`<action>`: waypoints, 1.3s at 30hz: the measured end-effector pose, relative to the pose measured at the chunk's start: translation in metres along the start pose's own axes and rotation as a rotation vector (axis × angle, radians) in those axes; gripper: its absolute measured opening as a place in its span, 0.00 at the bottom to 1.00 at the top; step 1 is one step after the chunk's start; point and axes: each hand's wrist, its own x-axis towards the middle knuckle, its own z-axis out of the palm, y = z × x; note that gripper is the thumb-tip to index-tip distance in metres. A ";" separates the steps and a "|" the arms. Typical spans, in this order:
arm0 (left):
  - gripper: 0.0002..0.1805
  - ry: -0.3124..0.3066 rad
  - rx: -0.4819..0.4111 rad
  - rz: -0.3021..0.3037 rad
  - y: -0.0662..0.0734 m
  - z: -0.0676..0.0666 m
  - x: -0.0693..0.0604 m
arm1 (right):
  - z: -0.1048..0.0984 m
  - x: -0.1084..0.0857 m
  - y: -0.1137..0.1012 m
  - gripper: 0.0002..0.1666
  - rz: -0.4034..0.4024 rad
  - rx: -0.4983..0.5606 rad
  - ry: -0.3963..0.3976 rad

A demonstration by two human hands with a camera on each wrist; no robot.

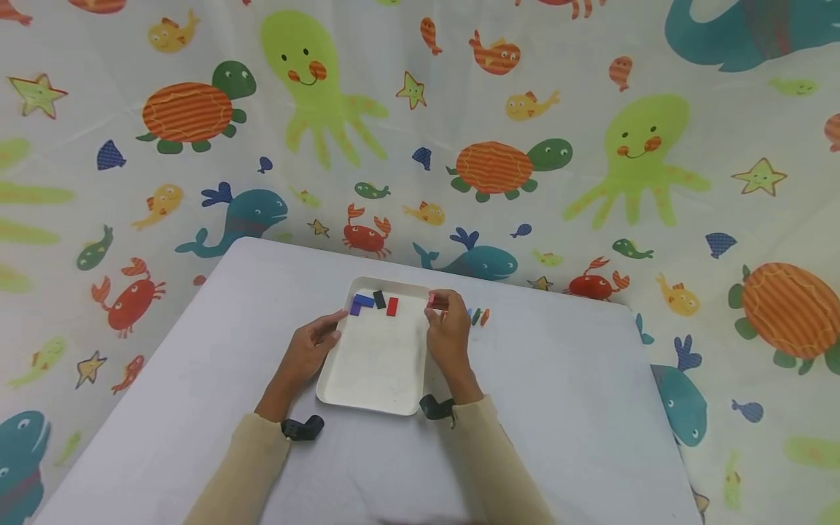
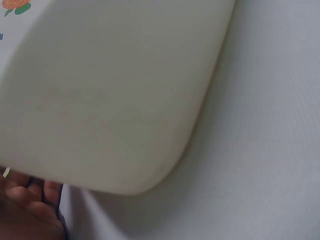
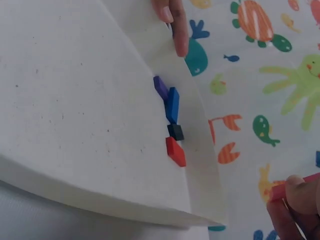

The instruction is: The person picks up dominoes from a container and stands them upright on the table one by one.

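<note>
A white tray (image 1: 377,364) is in front of me, with my left hand (image 1: 311,348) gripping its left rim. In the left wrist view that hand (image 2: 30,207) is partly hidden behind the tray. My right hand (image 1: 449,332), by the tray's upper right edge, pinches a pinkish-red block (image 3: 278,192) between thumb and finger. Inside the tray, near its far end, are a purple block (image 3: 160,88), a blue block (image 3: 172,105), a black block (image 3: 175,132) and a red block (image 3: 175,152).
Right of the tray, past my right hand, a green piece (image 1: 476,317) and an orange piece (image 1: 485,318) lie on the white table (image 1: 558,408), with a light blue piece partly hidden by the hand. A curtain (image 1: 407,124) printed with sea animals hangs behind the table.
</note>
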 end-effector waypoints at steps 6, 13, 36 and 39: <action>0.26 -0.001 -0.003 -0.016 0.007 -0.003 -0.020 | -0.013 -0.014 -0.005 0.17 0.022 -0.005 0.011; 0.26 -0.004 -0.003 -0.036 0.016 -0.007 -0.044 | -0.028 -0.031 -0.011 0.15 0.007 -0.011 0.023; 0.27 -0.001 -0.008 -0.074 0.048 -0.016 -0.110 | -0.063 -0.080 -0.027 0.17 0.082 0.004 0.005; 0.27 0.002 -0.006 -0.068 0.047 -0.015 -0.109 | -0.064 -0.081 -0.024 0.17 0.071 0.000 0.003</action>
